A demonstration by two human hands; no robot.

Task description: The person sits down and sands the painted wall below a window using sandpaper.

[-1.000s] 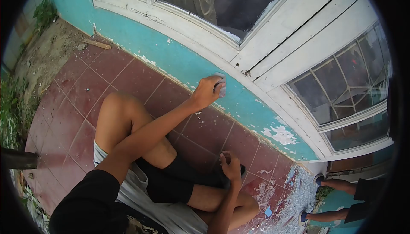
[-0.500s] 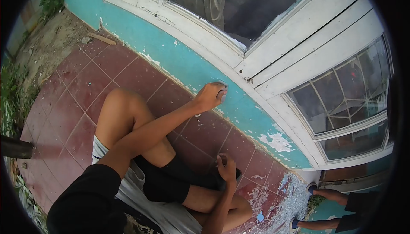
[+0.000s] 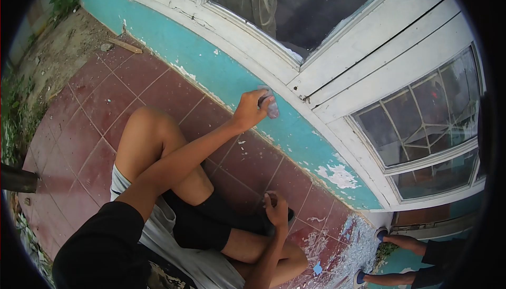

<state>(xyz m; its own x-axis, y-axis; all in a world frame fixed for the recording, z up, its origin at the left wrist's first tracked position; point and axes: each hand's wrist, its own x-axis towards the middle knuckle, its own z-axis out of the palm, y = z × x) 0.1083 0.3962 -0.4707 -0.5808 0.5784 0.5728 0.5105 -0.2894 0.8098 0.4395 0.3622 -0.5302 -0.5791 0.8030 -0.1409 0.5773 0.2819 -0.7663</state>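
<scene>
The red-tiled floor (image 3: 79,146) spread out along the foot of the turquoise wall (image 3: 174,54), and the white woodwork (image 3: 363,59), with its glass panes, stood directly above that wall. A person in a black-sleeved top (image 3: 105,239) sat cross-legged on the tiles, facing the wall. Pale litter (image 3: 356,260) lay scattered over the floor near the wall's right-hand end. Another person's legs (image 3: 403,242), in dark shorts, showed just past that same end. Low on the wall, a patch of paint (image 3: 340,176) had come away, leaving white.

The left hand (image 3: 250,111) was up at the wall, its fingers and thumb pinching a thin grey pad. The right hand (image 3: 277,211) was well apart from the wall, over the floor, loosely curled; whether it held anything I couldn't tell. A wooden strip (image 3: 125,45) lay just beside the wall's left part. The grey pad (image 3: 272,109) was at the wall's painted face, and a blue scrap (image 3: 317,268) lay farther out from it.
</scene>
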